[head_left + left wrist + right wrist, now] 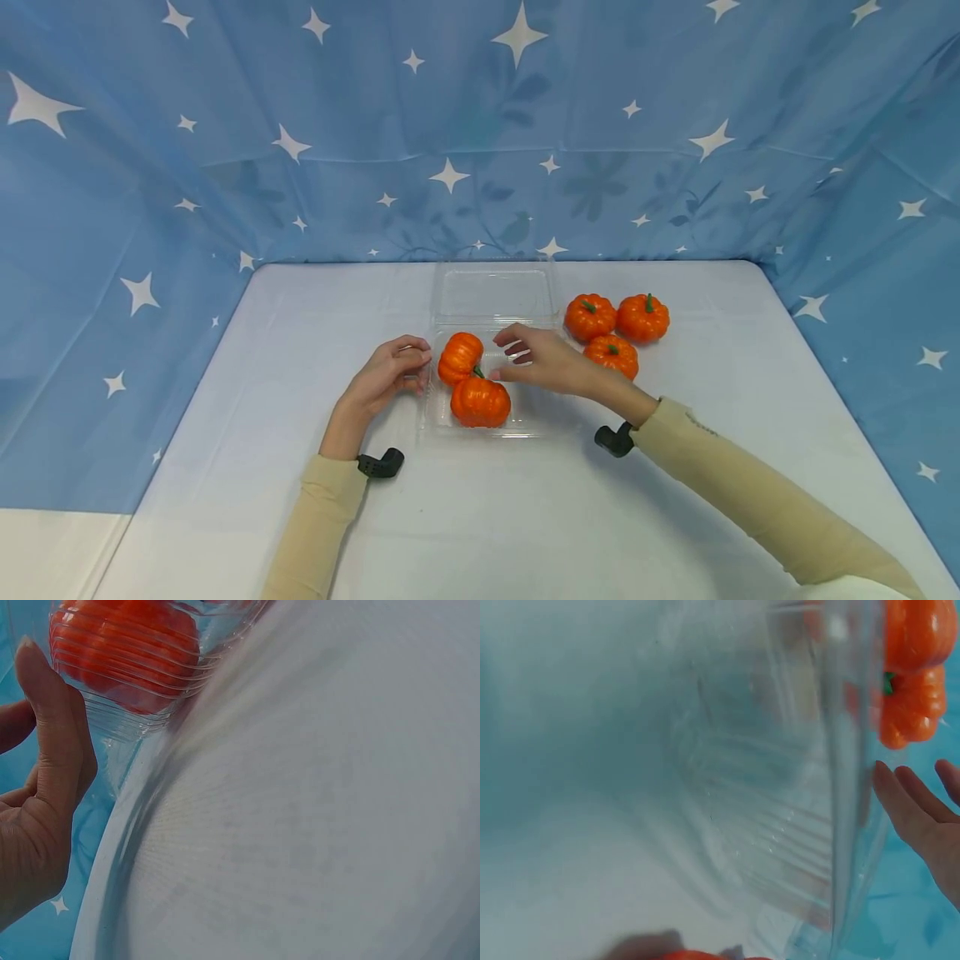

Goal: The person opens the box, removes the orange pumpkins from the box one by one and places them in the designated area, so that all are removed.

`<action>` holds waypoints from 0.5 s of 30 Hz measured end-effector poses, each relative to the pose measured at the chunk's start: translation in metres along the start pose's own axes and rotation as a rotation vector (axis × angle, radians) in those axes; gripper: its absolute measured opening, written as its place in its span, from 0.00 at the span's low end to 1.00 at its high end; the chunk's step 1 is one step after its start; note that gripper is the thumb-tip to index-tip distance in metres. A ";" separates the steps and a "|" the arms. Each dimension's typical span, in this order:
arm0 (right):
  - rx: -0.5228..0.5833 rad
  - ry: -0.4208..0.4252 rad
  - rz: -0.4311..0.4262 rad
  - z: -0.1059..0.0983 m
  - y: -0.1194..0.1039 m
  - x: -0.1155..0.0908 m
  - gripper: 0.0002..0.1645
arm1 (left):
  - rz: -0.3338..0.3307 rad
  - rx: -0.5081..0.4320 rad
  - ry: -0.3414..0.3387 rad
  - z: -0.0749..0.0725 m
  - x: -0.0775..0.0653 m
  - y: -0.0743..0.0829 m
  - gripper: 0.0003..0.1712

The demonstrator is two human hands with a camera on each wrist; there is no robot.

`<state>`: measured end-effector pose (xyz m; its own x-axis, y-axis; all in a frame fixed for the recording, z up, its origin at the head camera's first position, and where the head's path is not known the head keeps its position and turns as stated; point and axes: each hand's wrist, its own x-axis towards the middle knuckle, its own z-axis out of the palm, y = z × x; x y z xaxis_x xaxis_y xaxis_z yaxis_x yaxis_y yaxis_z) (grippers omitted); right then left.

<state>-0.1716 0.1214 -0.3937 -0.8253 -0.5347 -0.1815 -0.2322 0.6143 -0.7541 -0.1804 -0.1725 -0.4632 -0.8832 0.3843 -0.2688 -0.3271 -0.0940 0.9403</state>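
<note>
Behind everything hangs a blue cloth [337, 100] printed with pale stars, wrapping the far edge and both sides of the white-topped table [315, 325]. Over that table reach the person's arms in tan fabric, the right sleeve [765, 508] slanting in long from the corner and the left sleeve [315, 525] showing shorter. Between them sits a clear plastic container [532, 408], its lid [495, 293] folded open toward the far edge.

The right hand [543, 358] hovers over the container's right half, fingers and thumb apart with nothing between them, the thumb close to the pumpkins inside. The left hand [382, 375] is at the container's left wall, its fingers relaxed and clasping nothing; whether they touch the plastic, I cannot tell.

Five orange pumpkins come next in size. Inside the container, toward its left, are a near pumpkin [480, 403] and a tipped pumpkin [460, 358] just beyond it. Three more form a cluster on the table, right of the container: a left pumpkin [590, 317], a right pumpkin [643, 319] and a front pumpkin [611, 355].

Smaller still, a black device [381, 463] juts from the left wrist, and another [615, 439] from the right.
</note>
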 end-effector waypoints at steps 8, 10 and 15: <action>-0.063 -0.086 0.025 0.009 0.002 0.003 0.37 | 0.009 0.005 -0.007 0.000 0.001 0.000 0.13; -0.081 -0.107 0.033 0.009 0.001 0.003 0.39 | 0.008 -0.002 -0.004 0.000 0.001 0.000 0.13; -0.117 -0.172 0.058 0.010 0.000 0.003 0.37 | 0.004 -0.010 0.000 -0.001 0.001 -0.001 0.13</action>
<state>-0.1687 0.1135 -0.4005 -0.7414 -0.5814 -0.3351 -0.2535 0.7050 -0.6623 -0.1814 -0.1730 -0.4647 -0.8844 0.3841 -0.2650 -0.3269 -0.1048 0.9392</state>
